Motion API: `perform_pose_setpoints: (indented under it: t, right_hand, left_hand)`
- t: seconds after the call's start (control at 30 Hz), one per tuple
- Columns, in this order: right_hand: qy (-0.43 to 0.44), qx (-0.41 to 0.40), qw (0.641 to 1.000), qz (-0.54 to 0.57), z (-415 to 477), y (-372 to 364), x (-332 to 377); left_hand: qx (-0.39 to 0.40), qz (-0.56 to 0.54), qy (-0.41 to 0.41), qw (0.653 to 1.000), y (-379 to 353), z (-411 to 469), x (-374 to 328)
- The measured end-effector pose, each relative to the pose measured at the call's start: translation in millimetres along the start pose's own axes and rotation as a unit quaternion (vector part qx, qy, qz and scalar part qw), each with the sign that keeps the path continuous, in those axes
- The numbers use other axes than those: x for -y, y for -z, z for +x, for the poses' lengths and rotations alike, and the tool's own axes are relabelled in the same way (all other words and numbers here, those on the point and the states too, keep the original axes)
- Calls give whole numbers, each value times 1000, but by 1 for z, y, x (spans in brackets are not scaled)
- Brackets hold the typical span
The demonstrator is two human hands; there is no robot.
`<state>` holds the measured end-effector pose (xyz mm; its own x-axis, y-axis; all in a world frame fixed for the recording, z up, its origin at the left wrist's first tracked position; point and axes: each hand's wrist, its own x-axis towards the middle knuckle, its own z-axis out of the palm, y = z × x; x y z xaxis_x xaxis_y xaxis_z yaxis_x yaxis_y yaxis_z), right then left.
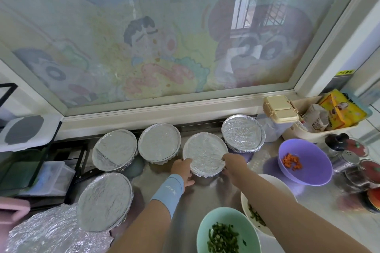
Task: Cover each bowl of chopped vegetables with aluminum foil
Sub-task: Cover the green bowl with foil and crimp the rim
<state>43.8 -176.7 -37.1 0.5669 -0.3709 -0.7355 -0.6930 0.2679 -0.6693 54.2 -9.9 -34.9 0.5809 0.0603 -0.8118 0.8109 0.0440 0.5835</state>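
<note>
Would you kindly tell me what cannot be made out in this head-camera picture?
- Contents of the foil-covered bowl held by the left hand and right hand, and of the four other covered bowls: head view, foil hides them.
- White bowl: head view, the right forearm covers most.
- Green bowl: head view, bottom edge cuts it off.
- Jars at right: head view, blurred; contents unclear.

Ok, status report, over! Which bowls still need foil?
Hands: left hand, right hand gripping middle foil-covered bowl. Uncovered: purple bowl, green bowl, white bowl. Nothing in the way.
</note>
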Motion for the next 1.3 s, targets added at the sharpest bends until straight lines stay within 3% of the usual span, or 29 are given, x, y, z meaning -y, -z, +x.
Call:
perform_pose_setpoints:
  t: [0.23, 0.4, 0.57, 0.73, 0.9, 1.03, 1.13, 1.23, 1.3]
  right_hand:
    - [-9, 3, 1000, -3, 8, 0, 10]
    - [-49, -37, 988, 142, 28, 9, 12]
    - [-68, -38, 982, 172, 47, 22, 9]
    - [-127, 69, 982, 124, 12, 17, 9]
    - [-115, 135, 978, 111, 17, -1, 8]
    - [-93, 152, 979, 103, 19, -7, 12]
    - [-75, 126, 989, 34, 19, -2, 8]
    - [14, 143, 970, -198, 9, 9, -1]
    - [109, 173, 895, -396, -6, 15, -6]
  left_hand:
    - [8, -46, 14, 999, -3, 14, -6]
    - [15, -66, 42, 997, -7, 16, -1]
    - [21, -170, 56, 984, -15, 15, -5]
    - [17, -206, 37, 978, -19, 21, -11]
    - [17, -232, 22, 972, -19, 27, -14]
    - [26, -166, 17, 986, -14, 35, -18]
    - [24, -42, 18, 999, -11, 36, -14]
    - [14, 198, -104, 975, -9, 23, -1]
    - [19, 294, -149, 944, -8, 7, 11]
